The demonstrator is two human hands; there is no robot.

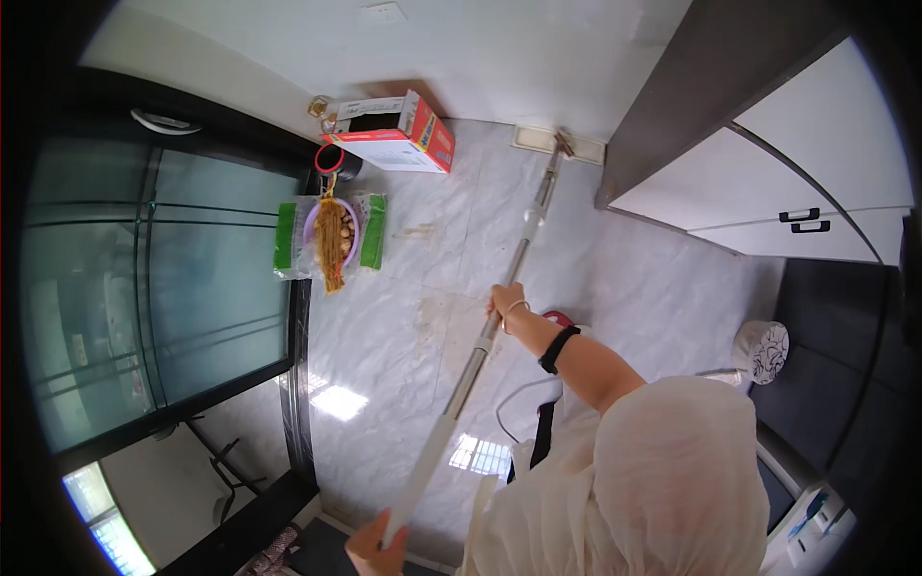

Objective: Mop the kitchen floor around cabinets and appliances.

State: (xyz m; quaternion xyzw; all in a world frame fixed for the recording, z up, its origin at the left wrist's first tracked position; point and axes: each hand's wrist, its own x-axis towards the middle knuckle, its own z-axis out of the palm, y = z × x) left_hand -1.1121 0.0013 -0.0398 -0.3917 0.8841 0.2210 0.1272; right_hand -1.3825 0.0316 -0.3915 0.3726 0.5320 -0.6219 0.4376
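A long telescopic mop pole [467, 378] runs diagonally across the view, metal with pale plastic sections. My right hand [507, 299] grips it around the middle, a bangle and a black band on that arm. Around the white lower end closes my left hand [378, 546], partly cut off by the bottom rim. At the far end, a pale rectangular flat mop head [536, 138] lies on the marbled floor [547, 259] along the foot of the wall. Brownish stains [436, 317] mark the tiles left of the pole.
A red-and-white carton [403, 150], a black-and-red container [338, 163] and a purple bowl of round brown items [352, 237] with a yellow-brown bundle [331, 248] stand beside the glass sliding door [223, 266]. A cabinet [727, 180] and a round patterned stool [763, 353] are at right.
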